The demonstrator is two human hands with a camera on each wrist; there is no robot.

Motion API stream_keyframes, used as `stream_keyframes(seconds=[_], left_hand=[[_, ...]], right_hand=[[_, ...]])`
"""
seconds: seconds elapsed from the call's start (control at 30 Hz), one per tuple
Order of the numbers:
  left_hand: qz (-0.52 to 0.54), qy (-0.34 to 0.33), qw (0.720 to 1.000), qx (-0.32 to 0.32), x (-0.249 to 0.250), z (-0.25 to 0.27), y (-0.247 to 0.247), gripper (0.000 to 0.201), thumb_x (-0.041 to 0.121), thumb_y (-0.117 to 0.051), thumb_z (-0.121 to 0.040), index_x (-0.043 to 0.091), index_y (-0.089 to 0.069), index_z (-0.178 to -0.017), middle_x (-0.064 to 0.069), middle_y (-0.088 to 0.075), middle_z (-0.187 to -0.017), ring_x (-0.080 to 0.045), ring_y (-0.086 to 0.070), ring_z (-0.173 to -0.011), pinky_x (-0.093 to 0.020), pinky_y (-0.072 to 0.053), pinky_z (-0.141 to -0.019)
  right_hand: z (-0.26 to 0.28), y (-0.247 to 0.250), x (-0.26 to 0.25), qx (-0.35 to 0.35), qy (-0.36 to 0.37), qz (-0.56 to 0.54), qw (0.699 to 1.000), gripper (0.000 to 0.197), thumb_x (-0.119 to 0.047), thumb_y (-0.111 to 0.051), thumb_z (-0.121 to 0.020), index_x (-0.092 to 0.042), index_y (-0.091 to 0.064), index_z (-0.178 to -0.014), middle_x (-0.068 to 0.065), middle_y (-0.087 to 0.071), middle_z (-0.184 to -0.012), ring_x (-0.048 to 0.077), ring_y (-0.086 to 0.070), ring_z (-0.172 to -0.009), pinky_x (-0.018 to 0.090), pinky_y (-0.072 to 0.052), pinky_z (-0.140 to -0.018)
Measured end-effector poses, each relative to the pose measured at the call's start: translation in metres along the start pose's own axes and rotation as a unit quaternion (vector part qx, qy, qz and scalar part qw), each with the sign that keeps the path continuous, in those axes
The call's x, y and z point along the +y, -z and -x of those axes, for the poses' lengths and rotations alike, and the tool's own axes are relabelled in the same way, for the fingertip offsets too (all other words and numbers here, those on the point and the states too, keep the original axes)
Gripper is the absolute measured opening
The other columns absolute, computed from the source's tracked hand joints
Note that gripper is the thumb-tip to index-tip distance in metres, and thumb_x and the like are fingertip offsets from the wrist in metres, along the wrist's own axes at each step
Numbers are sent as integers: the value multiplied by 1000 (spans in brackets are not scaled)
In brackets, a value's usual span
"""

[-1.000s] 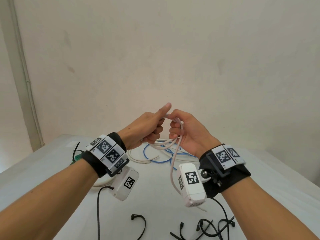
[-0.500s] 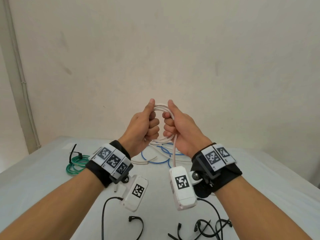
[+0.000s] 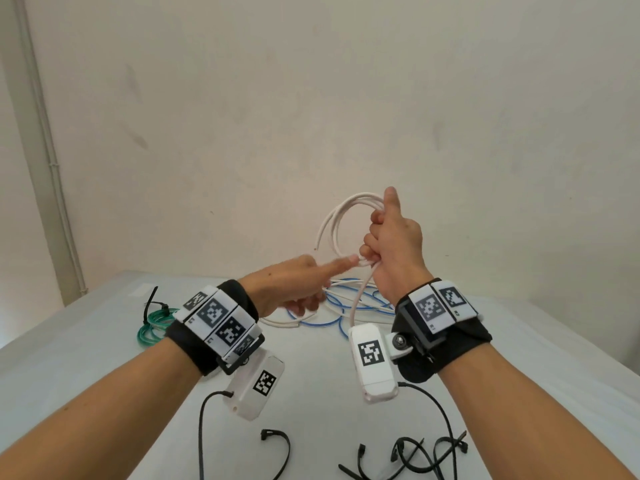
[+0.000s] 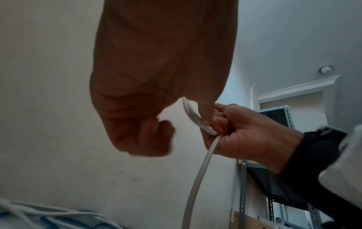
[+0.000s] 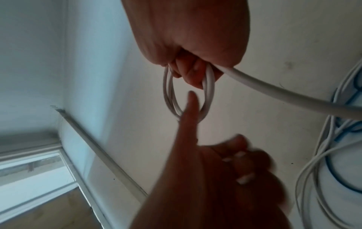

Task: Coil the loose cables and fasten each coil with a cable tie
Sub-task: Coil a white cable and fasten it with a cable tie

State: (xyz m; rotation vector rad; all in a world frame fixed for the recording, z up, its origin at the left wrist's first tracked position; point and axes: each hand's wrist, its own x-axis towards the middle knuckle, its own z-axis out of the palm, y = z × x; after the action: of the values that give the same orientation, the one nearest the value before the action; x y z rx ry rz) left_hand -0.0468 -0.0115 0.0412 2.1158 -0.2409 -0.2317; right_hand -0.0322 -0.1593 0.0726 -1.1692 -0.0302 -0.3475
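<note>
My right hand is raised above the table with its thumb up, and it grips a coil of white cable. The coil's loops stand out to the left of the fist, and the cable's tail hangs down to the table. My left hand sits lower and to the left. Its fingers are curled on nothing, and its straight thumb touches the coil just below the right fist. The right wrist view shows the loops pinched in my right fingers.
Loose blue and white cables lie tangled on the white table under my hands. A green coil with a black tie lies at the left. Several black cable ties lie near the front edge. A plain wall stands behind.
My left hand let go of the coil and dropped down and left, leaving only the thumb against it. My right hand rose to the right, and the coil stayed in it.
</note>
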Motion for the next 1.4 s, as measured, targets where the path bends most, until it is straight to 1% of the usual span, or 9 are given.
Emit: stream_keyframes(seconds=[0.07, 0.17, 0.3, 0.43, 0.7, 0.97, 1.1, 1.27, 1.4], left_hand=[[17, 72, 993, -95, -3, 5, -3, 81, 83, -42, -88, 7, -69, -97, 0, -53, -62, -13, -46, -49, -21, -34, -49], [214, 115, 953, -183, -14, -1, -6, 99, 80, -31, -94, -9, -65, -122, -17, -75, -89, -24, -73, -68, -27, -57, -54], [573, 77, 813, -70, -22, -18, -2, 45, 30, -39, -109, -13, -46, -120, -40, -66, -116, -43, -75, -96, -45, -65, -78], [625, 1, 779, 45, -19, -24, 6, 21, 9, -39, -110, 2, -51, -93, -29, -75, -95, -34, -78, -77, -40, -64, -60], [561, -53, 826, 23, -12, -9, 13, 18, 6, -41, -104, 2, -52, -118, -32, -72, -107, -39, -76, -97, -44, -65, -79], [238, -53, 969, 39, 3, 4, 11, 38, 18, -37, -107, 2, -70, -119, -10, -71, -82, -24, -71, -76, -41, -63, -80], [209, -89, 973, 44, 7, 2, 8, 48, 36, -37, -111, 0, -69, -110, -6, -55, -65, -27, -65, -66, -48, -58, -90], [282, -83, 955, 43, 7, -2, 0, 43, 47, -42, -109, 12, -48, -84, 2, -33, -59, -16, -39, -47, -43, -61, -72], [237, -60, 960, 135, 7, -9, -3, 47, 49, -42, -108, 15, -44, -76, 7, -33, -52, -11, -34, -39, -35, -51, -60]], right_hand=[[-3, 1, -1, 7, 8, -51, 999, 50, -54, -49, -106, -17, -46, -72, -9, -24, -46, 11, -22, -37, 27, -26, -44], [-2, 0, 2, -2, 11, -96, 995, 49, -52, -45, -107, -17, -45, -73, -7, -21, -50, 11, -22, -38, 26, -28, -44], [2, 2, 5, -22, -2, -122, 992, 47, -48, -42, -110, -18, -43, -74, -8, -22, -50, 10, -23, -37, 23, -29, -40], [4, 7, 9, -28, -29, -126, 991, 46, -46, -42, -110, -17, -42, -75, -7, -23, -52, 10, -22, -38, 24, -29, -40], [6, 12, 16, -77, -36, 48, 995, 44, -46, -43, -110, -16, -44, -78, -6, -23, -53, 11, -22, -40, 25, -25, -41], [8, 19, 24, -104, 7, 248, 963, 48, -49, -45, -108, -13, -55, -78, -14, -35, -38, 9, -34, -32, 28, -36, -47], [7, 20, 23, -120, 8, 253, 960, 48, -49, -46, -108, -13, -55, -77, -14, -37, -37, 8, -35, -33, 28, -37, -46], [4, 17, 24, -146, 51, 307, 939, 48, -51, -44, -108, -13, -51, -79, -14, -34, -39, 9, -36, -33, 30, -40, -50], [9, 14, 34, -165, 4, 258, 952, 34, -37, -53, -107, -11, -43, -125, -5, -45, -62, 7, -42, -45, 28, -43, -50]])
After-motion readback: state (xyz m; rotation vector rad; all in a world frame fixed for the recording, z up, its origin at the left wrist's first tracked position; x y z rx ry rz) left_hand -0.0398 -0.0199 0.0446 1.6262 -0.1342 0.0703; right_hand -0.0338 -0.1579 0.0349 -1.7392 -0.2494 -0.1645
